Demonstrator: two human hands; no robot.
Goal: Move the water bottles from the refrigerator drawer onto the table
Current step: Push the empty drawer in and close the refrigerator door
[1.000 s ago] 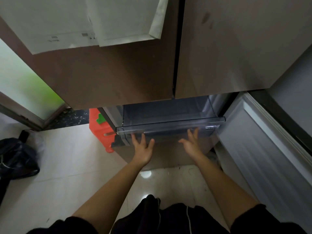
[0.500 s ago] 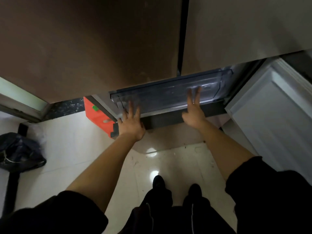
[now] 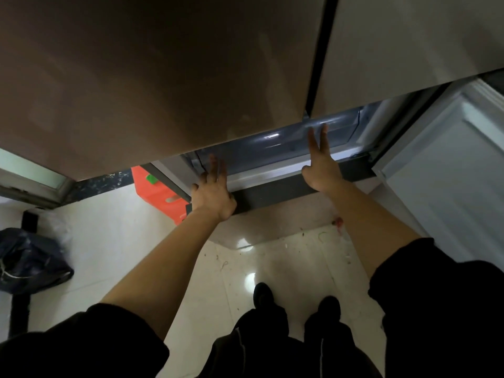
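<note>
- While the person stands facing the fridge, both bare forearms reach forward and down to the drawer (image 3: 261, 144) at its bottom.
- Drawer: see-through grey plastic, low down, tucked under the two upper doors. Only its front wall and a slice of the inside show.
- Water bottles: cannot tell if any lie in the drawer; the inside is mostly hidden by the doors and blurred.
- Left hand (image 3: 214, 192): fingers straight, a little spread, pointing up against the left end of the drawer front. Heel of the hand sits over the dark strip (image 3: 286, 186) under the drawer. Grip released, holding nothing.
- Right hand (image 3: 321, 170): flat near the right end of the drawer front, fingers straight, two of them split in a V on the plastic, thumb out to the left. Grip released, holding nothing.
- Brown door (image 3: 163, 77) on the left and paler door (image 3: 409, 45) on the right, both closed, with a thin dark gap between them.
- White lower door (image 3: 450, 186) stands open at the right, just beside the right forearm.
- Orange plastic thing (image 3: 158, 192) with a green spot, on the floor (image 3: 109, 241) just left of the fridge base, near the left hand.
- Black bag (image 3: 30, 257) on the pale tiles at far left, well apart from the fridge.
- Two dark shoes (image 3: 263, 293) at bottom centre, with small scraps of litter on the tiles between them and the fridge.
- Dark sleeves (image 3: 436, 296) cover both upper arms.
</note>
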